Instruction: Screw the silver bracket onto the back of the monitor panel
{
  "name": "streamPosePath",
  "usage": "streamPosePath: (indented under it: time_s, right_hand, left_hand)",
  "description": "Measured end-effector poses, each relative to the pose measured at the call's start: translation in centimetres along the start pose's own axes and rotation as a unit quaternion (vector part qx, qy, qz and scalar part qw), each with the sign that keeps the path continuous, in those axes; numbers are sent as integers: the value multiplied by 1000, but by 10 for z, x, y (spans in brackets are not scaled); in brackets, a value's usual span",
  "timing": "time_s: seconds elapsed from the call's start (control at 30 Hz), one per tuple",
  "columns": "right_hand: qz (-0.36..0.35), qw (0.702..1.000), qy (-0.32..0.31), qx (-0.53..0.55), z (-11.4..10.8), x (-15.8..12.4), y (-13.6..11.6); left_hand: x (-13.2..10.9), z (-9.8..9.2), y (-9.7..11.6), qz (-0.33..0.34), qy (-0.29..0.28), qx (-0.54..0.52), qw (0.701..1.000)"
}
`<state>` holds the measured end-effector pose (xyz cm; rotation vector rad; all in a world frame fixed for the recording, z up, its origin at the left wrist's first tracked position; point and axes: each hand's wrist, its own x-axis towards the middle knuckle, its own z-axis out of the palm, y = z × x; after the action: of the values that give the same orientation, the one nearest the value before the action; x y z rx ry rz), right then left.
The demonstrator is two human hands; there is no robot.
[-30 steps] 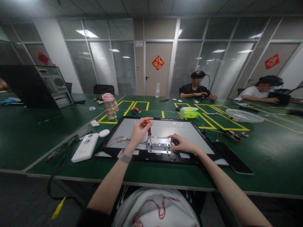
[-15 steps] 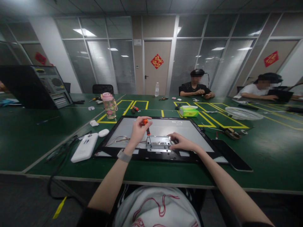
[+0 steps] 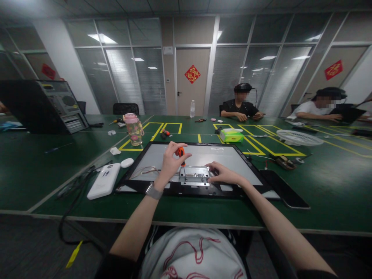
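My left hand (image 3: 172,161) is around a screwdriver (image 3: 181,152) with an orange and black handle; its thumb and forefinger arch apart at the handle. The screwdriver stands nearly upright, its tip at the left part of a silver metal bracket (image 3: 194,179). My right hand (image 3: 223,173) grips the right end of that bracket, the fingertips partly hidden behind it. Beneath both hands a flat display panel (image 3: 200,155) with a black frame lies on the table. Thin wires (image 3: 148,170) run along the panel left of the bracket.
A white power bank (image 3: 104,181) and dark cables lie at left, near a pink-lidded bottle (image 3: 134,130). A black phone (image 3: 286,190) touches the panel's right side. Beyond are a green tissue pack (image 3: 231,135), a white fan grille (image 3: 299,138), a computer case (image 3: 43,106) and two people.
My left thumb has swung to the right, away from the forefinger, around the screwdriver handle. The right hand stays at the bracket.
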<state>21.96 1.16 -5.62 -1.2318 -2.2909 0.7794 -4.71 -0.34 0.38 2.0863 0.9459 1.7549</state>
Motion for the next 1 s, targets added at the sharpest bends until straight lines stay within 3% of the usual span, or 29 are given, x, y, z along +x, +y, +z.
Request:
streamPosePath:
  time_s: [0.17,0.4,0.63,0.87,1.0]
  right_hand:
    - [-7,1000,3,-11,0,1,1]
    - [5,1000,-5,-22,-1,0,-3]
    - [8,1000,-5,-12,-2,-1,-5]
    - [3,1000,-4,-14,-1,0,-3]
    - [2,1000,-3,-11,-1,0,-2]
  left_hand:
    - [0,-1,-2,2,-43,-17,999]
    - [-1,3,-6,-30,-10,0,999]
    - [0,5,-6,-74,-55,-107,990]
    - [0,2,-4,-9,6,20,1000]
    - [-1,1,-3,-21,-39,-22,999]
